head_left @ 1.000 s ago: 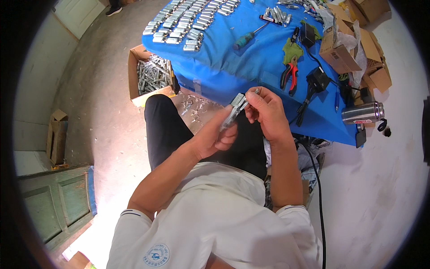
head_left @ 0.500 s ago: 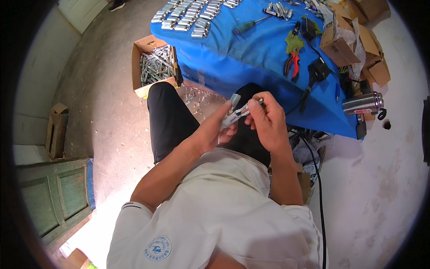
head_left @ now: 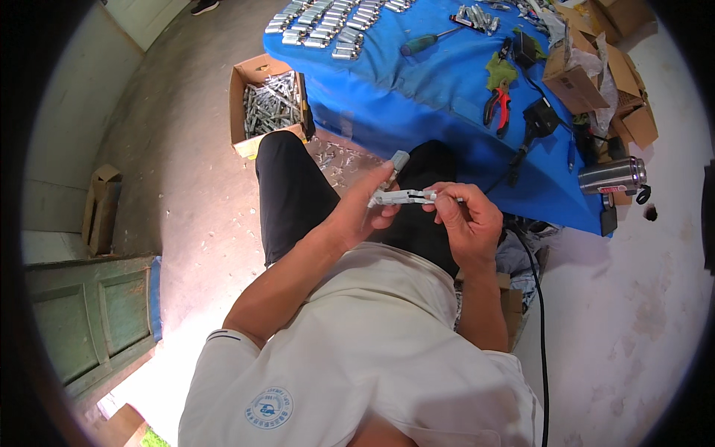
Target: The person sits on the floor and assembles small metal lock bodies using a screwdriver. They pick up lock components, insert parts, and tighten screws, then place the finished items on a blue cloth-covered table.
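Above my lap, my left hand (head_left: pixel 356 205) is closed around a few silvery metal pieces. A short, blocky grey metal piece (head_left: pixel 400 159) sticks up past its thumb. Lower down, a long pale-grey jointed metal piece (head_left: pixel 403 197) lies crosswise, with one end in my left fingers. My right hand (head_left: pixel 471 217) pinches the other end of that long piece between thumb and fingers. A thin bit shows beyond the right fingertips, too small to make out. My left palm is hidden, so I cannot tell everything it contains.
Rows of silvery metal pieces (head_left: pixel 320 28) lie on the blue-covered table (head_left: pixel 402 86). It also bears a screwdriver (head_left: pixel 423 45), red-handled pliers (head_left: pixel 497 112) and a steel flask (head_left: pixel 612 176). Left of it, a cardboard box (head_left: pixel 238 100) holds metal strips (head_left: pixel 272 104). A black cable (head_left: pixel 542 320) hangs at right.
My right hand has moved right and down, away from the left. The long piece has swung from slanting to nearly level between my hands. The whole view has shifted slightly.
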`<state>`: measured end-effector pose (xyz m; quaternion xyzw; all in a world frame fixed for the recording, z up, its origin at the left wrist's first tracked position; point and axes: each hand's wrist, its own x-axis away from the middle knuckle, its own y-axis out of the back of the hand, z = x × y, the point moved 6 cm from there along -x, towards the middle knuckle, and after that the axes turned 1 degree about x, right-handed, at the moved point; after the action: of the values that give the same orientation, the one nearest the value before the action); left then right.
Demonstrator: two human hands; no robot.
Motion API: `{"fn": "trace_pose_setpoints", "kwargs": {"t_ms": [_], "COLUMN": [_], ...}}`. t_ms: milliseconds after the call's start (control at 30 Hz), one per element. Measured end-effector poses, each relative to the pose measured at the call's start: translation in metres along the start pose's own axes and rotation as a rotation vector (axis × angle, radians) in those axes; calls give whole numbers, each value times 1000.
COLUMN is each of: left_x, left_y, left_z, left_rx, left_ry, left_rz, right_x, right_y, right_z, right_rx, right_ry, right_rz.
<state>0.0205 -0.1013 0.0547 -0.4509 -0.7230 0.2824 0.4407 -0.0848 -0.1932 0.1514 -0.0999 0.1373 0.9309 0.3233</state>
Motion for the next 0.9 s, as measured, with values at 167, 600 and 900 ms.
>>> {"fn": "trace_pose_setpoints", "kwargs": {"t_ms": [167, 600, 900], "left_x": [0, -8, -6], "left_y": [4, 5, -4], "left_z": [1, 8, 18], "left_rx": [56, 63, -39], "left_ry": [-37, 62, 96], "left_rz": [-16, -48, -103], "right_x": [6, -1, -7], "right_y": [5, 18, 21], "right_z": [2, -37, 0], "right_rx": [106, -115, 611], "right_ry": [53, -374, -43], "right_rz": [209, 256, 10]}}
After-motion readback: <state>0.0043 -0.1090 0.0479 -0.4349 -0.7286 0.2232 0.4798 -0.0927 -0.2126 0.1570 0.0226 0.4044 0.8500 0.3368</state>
